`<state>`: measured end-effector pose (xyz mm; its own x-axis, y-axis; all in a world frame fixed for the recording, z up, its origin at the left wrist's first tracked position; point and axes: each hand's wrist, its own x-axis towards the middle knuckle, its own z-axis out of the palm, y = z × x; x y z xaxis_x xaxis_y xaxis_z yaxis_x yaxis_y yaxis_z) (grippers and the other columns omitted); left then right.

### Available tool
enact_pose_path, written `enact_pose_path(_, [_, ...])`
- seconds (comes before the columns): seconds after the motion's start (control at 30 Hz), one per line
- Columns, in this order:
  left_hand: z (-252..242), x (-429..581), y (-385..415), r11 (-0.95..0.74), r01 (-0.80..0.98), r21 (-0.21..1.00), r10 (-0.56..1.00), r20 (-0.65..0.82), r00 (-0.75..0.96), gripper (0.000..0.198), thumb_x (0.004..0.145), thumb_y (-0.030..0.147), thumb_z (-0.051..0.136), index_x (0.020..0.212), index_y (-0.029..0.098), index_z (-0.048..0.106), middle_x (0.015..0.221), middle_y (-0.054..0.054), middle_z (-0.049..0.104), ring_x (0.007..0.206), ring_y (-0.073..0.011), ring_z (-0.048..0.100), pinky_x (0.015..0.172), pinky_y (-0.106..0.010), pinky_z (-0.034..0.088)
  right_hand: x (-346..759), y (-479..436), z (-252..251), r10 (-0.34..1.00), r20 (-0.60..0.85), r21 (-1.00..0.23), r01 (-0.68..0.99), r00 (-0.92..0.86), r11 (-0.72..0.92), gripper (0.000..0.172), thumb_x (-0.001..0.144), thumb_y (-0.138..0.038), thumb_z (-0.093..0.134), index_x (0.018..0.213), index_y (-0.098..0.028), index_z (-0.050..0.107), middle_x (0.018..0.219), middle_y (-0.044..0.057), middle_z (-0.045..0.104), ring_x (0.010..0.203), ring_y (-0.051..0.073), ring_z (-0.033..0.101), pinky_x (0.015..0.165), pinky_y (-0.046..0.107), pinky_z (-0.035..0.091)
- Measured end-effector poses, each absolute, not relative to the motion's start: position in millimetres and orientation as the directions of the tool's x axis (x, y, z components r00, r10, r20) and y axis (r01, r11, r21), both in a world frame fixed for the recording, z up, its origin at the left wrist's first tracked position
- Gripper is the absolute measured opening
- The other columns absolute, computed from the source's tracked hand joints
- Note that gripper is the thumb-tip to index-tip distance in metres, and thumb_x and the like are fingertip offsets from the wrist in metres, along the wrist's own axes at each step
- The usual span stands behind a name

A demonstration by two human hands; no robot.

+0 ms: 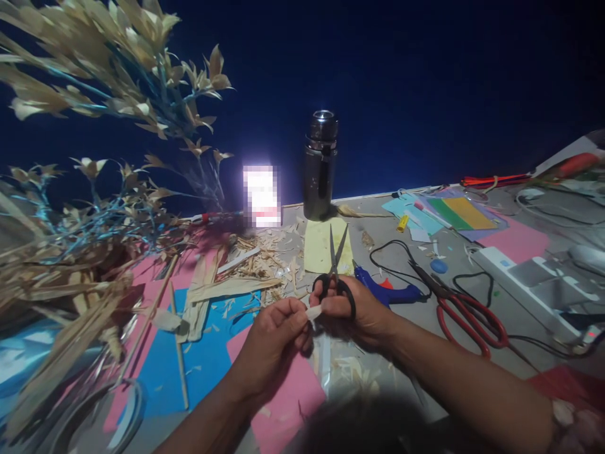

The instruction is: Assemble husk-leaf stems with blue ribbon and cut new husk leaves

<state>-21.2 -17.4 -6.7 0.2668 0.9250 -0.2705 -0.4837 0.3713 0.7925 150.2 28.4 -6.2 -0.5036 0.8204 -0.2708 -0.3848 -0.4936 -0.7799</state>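
Note:
Between the fingertips of my left hand (278,328) is one end of a small pale strip of dried husk (312,312). My right hand (362,309) pinches the strip's other end with thumb and finger. Black-handled scissors (336,252) hang in the same right hand, their handle loops around its fingers and the parted blades pointing away from me. Beneath the blades lies a yellow paper sheet (312,246). Just right of the right hand rests a blue glue gun (394,291). A pink sheet (288,403) lies below the left hand.
A dark flask (320,170) stands at the back beside a glowing, blurred-out screen (262,195). Husk flowers on blue stems (161,94) rise at left. Red-handled shears (472,321) and a white power strip (529,290) lie at right. Husk scraps (265,252) litter the table; a tape roll (135,410) sits front left.

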Motion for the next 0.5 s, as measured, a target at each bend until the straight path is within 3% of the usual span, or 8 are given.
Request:
enact_pose_path(0.1, [-7,-20,-18,0.368,-0.438,0.82,0.925,-0.276,0.261,0.033,0.079,0.035,0.083,0.068,0.016,0.059,0.052,0.004,0.05,0.052,-0.0091,0.044,0.055,-0.022,0.034,147,25,-6,0.829,-0.28,-0.82,-0.329,-0.483,-0.469,0.044,0.051,-0.025,0.098,0.079,-0.014,0.066,0.071,0.0,0.066,0.059,0.009,0.054,0.055,0.02,0.042])
enact_pose_path(0.2, [2,-21,-18,0.363,-0.434,0.825,0.927,-0.275,0.254,0.036,0.075,0.038,0.086,0.067,0.015,0.059,0.051,0.004,0.05,0.051,-0.0086,0.044,0.053,-0.021,0.034,146,25,-4,0.831,-0.268,-0.797,-0.372,-0.488,-0.476,0.041,0.053,-0.026,0.096,0.077,-0.014,0.065,0.067,-0.002,0.061,0.056,0.008,0.051,0.053,0.02,0.039])
enact_pose_path(0.33, [23,-31,-1,0.312,-0.459,0.832,0.942,-0.333,0.037,0.037,0.069,0.038,0.088,0.066,0.017,0.057,0.051,0.005,0.05,0.049,-0.0095,0.047,0.052,-0.023,0.04,152,37,-1,0.887,-0.228,-0.781,-0.468,-0.402,-0.413,0.034,0.062,-0.03,0.09,0.078,-0.016,0.063,0.058,-0.007,0.049,0.047,0.005,0.036,0.045,0.019,0.026])
enact_pose_path(0.4, [30,-38,20,0.269,-0.357,0.894,0.943,-0.321,-0.092,0.035,0.068,0.039,0.087,0.069,0.017,0.06,0.053,0.005,0.051,0.049,-0.0099,0.048,0.051,-0.023,0.041,156,44,-1,0.912,-0.184,-0.793,-0.492,-0.367,-0.358,0.031,0.066,-0.031,0.087,0.076,-0.015,0.062,0.061,-0.006,0.048,0.048,0.005,0.033,0.045,0.019,0.024])
enact_pose_path(0.5, [30,-42,65,0.244,-0.035,0.969,0.936,-0.245,-0.252,0.029,0.071,0.038,0.082,0.077,0.016,0.066,0.058,0.003,0.058,0.051,-0.0118,0.053,0.05,-0.024,0.044,159,49,-1,0.913,-0.161,-0.811,-0.477,-0.375,-0.338,0.03,0.068,-0.033,0.084,0.073,-0.015,0.061,0.063,-0.005,0.049,0.049,0.005,0.033,0.046,0.02,0.024])
